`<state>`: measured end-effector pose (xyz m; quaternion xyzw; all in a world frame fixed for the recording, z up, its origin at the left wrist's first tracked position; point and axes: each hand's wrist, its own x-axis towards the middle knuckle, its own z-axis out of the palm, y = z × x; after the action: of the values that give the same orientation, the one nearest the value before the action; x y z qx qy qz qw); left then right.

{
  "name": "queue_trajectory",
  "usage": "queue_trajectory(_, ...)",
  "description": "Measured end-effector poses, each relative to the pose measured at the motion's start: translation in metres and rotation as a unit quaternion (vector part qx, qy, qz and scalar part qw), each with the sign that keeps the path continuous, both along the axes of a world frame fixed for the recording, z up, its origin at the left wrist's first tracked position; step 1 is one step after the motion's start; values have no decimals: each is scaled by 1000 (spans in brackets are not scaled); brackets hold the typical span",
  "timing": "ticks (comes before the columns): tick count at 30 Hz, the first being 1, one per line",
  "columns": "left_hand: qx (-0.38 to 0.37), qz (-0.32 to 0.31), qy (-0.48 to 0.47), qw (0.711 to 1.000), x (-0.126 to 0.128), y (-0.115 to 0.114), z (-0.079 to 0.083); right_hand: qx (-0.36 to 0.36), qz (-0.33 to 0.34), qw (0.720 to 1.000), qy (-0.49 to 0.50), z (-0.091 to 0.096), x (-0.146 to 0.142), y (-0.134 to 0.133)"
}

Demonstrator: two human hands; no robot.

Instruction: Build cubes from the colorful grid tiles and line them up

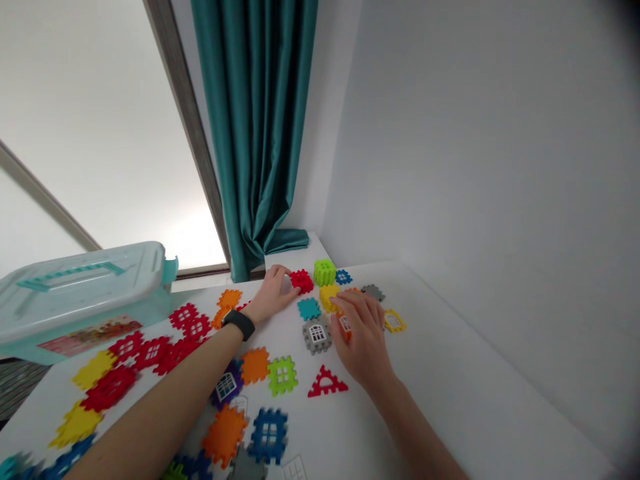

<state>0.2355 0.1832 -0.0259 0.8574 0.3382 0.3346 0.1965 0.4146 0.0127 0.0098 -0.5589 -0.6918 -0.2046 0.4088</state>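
My left hand (273, 293), with a black watch on the wrist, reaches to the far side of the white table (450, 373). Its fingers are closed on a red toothed building tile (302, 281). A green cube of tiles (325, 272) stands just right of it, with a small blue tile (343, 277) beyond. My right hand (361, 333) lies palm down over an orange tile (345, 325), fingers curled on it, next to a grey window tile (317, 335), a yellow tile (329, 297) and a teal tile (309, 309).
Several red, yellow, orange, blue and green tiles lie scattered over the table's left and near side, among them a red triangle (327, 384). A pale teal lidded box (83, 293) stands at the left. A teal curtain (260, 133) hangs behind; a white wall (500, 167) borders the right.
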Motion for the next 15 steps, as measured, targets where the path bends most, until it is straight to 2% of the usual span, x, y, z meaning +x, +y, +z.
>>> queue_trajectory(8,0,0,23,1000,3,11,1,-12,-1,1000,13,-1,5,-1)
queue_trajectory(15,-5,-2,42,999,5,11,4,-18,-5,999,29,1,2,-4)
